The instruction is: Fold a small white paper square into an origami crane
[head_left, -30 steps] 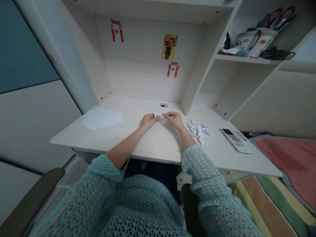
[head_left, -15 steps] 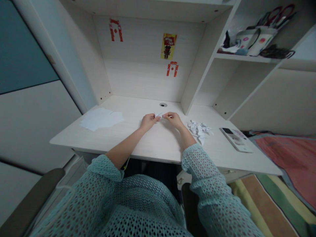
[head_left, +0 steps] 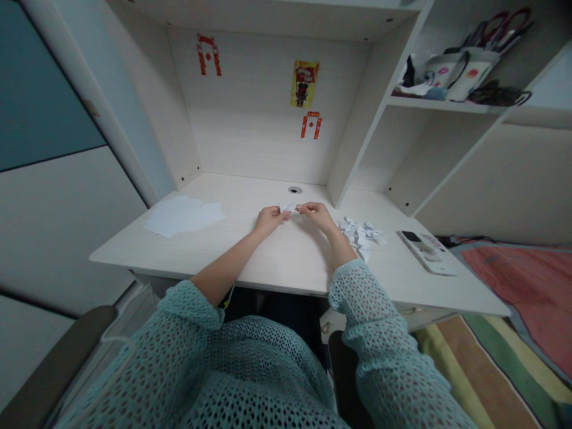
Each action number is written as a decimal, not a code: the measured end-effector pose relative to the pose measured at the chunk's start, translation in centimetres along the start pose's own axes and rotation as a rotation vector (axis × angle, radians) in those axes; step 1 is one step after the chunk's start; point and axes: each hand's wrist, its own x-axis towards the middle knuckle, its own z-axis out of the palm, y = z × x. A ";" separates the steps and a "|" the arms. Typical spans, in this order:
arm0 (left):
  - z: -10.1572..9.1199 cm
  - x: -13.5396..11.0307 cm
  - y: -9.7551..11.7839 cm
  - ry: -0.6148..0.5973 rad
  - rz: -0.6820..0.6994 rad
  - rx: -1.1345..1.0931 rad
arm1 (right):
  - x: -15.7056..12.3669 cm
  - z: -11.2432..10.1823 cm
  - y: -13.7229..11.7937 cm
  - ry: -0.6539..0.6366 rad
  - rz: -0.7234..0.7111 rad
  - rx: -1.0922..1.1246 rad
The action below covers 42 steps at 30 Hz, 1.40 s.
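Note:
Over the middle of the desk, a small folded piece of white paper (head_left: 286,208) is between my two hands. My left hand (head_left: 270,220) pinches it from the left, the fingers partly covering it. From the right, my right hand (head_left: 315,213) grips its other end with thumb and forefinger. The exact shape of the paper is too small to make out. Just right of my right forearm lies a heap of folded white paper pieces (head_left: 361,233). Flat white paper sheets (head_left: 183,215) lie overlapping at the desk's left.
A phone (head_left: 426,252) lies on the right of the white desk (head_left: 281,268). Behind the hands is a round cable hole (head_left: 295,190). Mugs with pens and scissors (head_left: 471,71) stand on the upper right shelf. A chair armrest (head_left: 62,363) is at lower left.
My right hand's fingers have shifted very slightly to the right at the paper. Both hands keep their hold, and the sheets and heap look the same.

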 end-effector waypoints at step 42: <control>0.1 -0.1 0.5 -0.093 -0.210 -0.146 | -0.4 0.7 -1.6 0.018 0.020 0.194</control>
